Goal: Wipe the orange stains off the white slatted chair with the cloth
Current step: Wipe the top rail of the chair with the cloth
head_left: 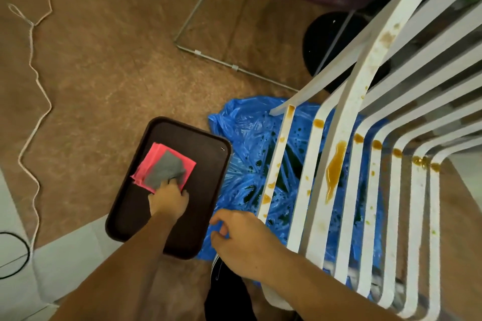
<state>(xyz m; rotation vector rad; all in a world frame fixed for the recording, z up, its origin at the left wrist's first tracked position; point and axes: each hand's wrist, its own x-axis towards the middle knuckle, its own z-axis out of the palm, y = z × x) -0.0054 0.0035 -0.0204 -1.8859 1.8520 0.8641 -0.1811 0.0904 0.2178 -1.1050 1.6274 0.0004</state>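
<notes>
On the dark brown plastic tray (206, 190), the left hand (168, 199) grips a folded grey cloth (164, 167).
Fingers (170, 183) curl on its near edge, over a pink cloth (152, 160) mid-tray. The right hand (240, 242), loosely curled and empty, hangs beside the white slatted chair (347, 122) with its orange stains (335, 167).

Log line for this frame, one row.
phase: fetching cloth | left hand: grips grey cloth in tray | right hand: empty, beside chair | stains: unwiped
</notes>
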